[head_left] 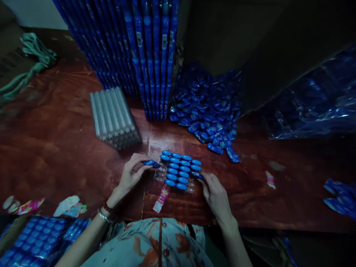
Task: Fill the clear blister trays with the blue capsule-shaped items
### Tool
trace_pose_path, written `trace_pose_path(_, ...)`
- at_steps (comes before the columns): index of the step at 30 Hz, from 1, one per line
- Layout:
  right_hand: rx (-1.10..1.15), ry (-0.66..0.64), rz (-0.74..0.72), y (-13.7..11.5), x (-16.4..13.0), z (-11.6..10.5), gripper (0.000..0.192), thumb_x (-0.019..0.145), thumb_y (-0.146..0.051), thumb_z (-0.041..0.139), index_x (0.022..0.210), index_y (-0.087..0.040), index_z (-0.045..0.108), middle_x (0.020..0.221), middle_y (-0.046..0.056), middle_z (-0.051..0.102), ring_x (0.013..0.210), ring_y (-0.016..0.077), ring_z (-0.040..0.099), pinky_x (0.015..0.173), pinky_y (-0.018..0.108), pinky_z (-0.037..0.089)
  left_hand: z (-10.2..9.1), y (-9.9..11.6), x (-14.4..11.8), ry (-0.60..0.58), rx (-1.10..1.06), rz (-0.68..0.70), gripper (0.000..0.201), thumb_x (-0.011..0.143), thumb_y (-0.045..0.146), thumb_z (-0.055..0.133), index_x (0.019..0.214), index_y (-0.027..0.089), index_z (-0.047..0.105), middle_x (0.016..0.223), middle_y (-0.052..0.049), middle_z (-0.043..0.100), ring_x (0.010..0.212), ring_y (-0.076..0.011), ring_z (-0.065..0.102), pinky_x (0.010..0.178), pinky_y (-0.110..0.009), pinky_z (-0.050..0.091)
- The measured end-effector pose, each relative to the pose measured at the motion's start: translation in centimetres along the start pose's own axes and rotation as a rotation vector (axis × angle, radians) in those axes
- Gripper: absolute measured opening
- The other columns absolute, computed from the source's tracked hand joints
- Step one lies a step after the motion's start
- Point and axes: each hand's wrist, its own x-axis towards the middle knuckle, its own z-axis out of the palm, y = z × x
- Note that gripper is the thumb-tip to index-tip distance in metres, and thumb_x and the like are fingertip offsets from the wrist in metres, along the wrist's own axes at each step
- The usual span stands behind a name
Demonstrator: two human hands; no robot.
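Clear plastic blister tray (178,172) mostly filled with blue oval capsules (180,174); left hand (132,175) pinches one more capsule (150,162) at its 9 o'clock edge, right hand (216,194) fingers a capsule at 4 o'clock.

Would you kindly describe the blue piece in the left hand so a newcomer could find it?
On the red-brown table, find the clear tray filled with rows of blue oval pieces. Just left of it, the left hand pinches one blue piece, the only one off the tray.

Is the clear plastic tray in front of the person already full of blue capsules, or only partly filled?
Partly filled. Blue oval capsules cover most of the clear plastic tray, but its left edge shows bare pockets, beside the left hand holding one more capsule.
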Motion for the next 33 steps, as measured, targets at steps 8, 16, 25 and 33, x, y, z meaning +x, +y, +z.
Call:
trace_pose_path(8,-0.408,-0.310,-0.249,-1.7,3.0,-2.1,0.039,0.078,0.002,0.037,0.105,-0.018,0.058,0.090,0.008,0.060,0.080,0.0199,0.055,0.070,0.030,0.044,3.4,-1.9,-1.2,-0.091,0.203,0.293,0.024,0.092,0.014,0.041,0.111,0.018,0.056,0.099,-0.009,0.061,0.090,-0.0133,0.060,0.073,-0.025,0.053)
trace_pose_path(16,-0.404,-0.564,-0.219,-3.5,5.8,-2.9,0.028,0.082,-0.001,0.038,0.090,-0.019,0.058,0.084,0.007,0.059,0.077,0.0188,0.055,0.068,0.029,0.040,2.2,-1.8,0.7,-0.237,0.401,0.519,0.025,0.092,0.012,0.042,0.115,0.015,0.052,0.097,-0.010,0.060,0.088,-0.0146,0.057,0.073,-0.027,0.052)
trace_pose_path(25,-0.382,-0.669,-0.113,-3.9,6.1,-3.8,0.034,0.082,0.001,0.036,0.100,-0.017,0.059,0.099,0.009,0.059,0.091,0.0207,0.056,0.072,0.030,0.040,2.9,-2.1,0.6,-0.288,0.388,0.444,0.020,0.093,0.012,0.040,0.108,0.013,0.053,0.092,-0.008,0.057,0.080,-0.0128,0.054,0.069,-0.024,0.049)
trace_pose_path(33,-0.450,-0.744,-0.186,-5.4,7.5,-3.3,0.026,0.088,-0.006,0.040,0.099,-0.016,0.060,0.093,0.010,0.063,0.083,0.0225,0.061,0.063,0.030,0.042,2.5,0.5,3.6,-0.632,0.542,0.478,0.018,0.092,0.015,0.040,0.094,0.015,0.058,0.102,-0.009,0.058,0.091,-0.0183,0.055,0.079,-0.032,0.050)
